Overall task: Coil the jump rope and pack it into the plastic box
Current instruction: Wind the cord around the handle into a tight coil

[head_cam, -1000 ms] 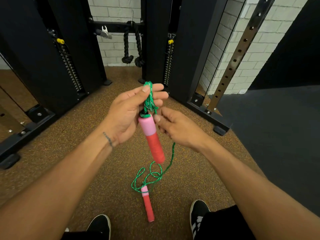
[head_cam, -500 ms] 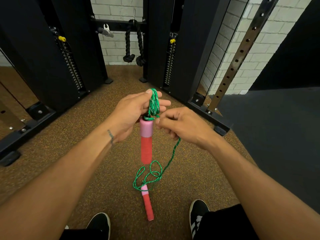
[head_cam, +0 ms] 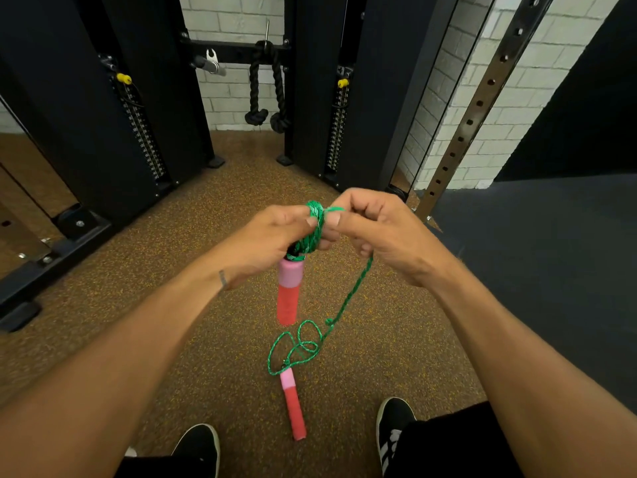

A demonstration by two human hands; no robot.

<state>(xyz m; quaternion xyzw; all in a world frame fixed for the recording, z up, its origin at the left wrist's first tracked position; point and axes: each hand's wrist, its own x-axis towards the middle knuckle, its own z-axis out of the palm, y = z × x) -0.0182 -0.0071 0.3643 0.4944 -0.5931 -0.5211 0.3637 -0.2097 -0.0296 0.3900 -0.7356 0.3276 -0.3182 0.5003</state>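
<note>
While the left hand [head_cam: 272, 236] grips the coil [head_cam: 315, 225], green turns are wound round its fingers and the thumb presses on the bundle. Right hand [head_cam: 375, 232] pinches one strand at the top of the coil between thumb and forefinger, other fingers curled in. Both hands meet at the coil, held out in front.

First handle [head_cam: 289, 291] hangs straight down from under the left hand: pink end up, red end down, off the ground, slightly blurred.

The rest of the jump rope [head_cam: 355, 291] drops from the right hand and slants down and left to the floor [head_cam: 172, 270]. It ends there in a few slack loops [head_cam: 300, 346]. Second handle [head_cam: 293, 405] lies flat just below the loops, pink end toward them. It sits between the left shoe [head_cam: 200, 446] and right shoe [head_cam: 393, 426], both black.

Floor is brown speckled rubber, with a dark mat [head_cam: 551, 270] on the right. Black machine columns [head_cam: 86, 115] stand ahead, each with a weight stack and a yellow pin [head_cam: 123, 78]. A black rope attachment [head_cam: 267, 91] hangs between them in front of a white brick wall [head_cam: 234, 15]. A perforated metal upright [head_cam: 482, 105] runs up the right side.
</note>
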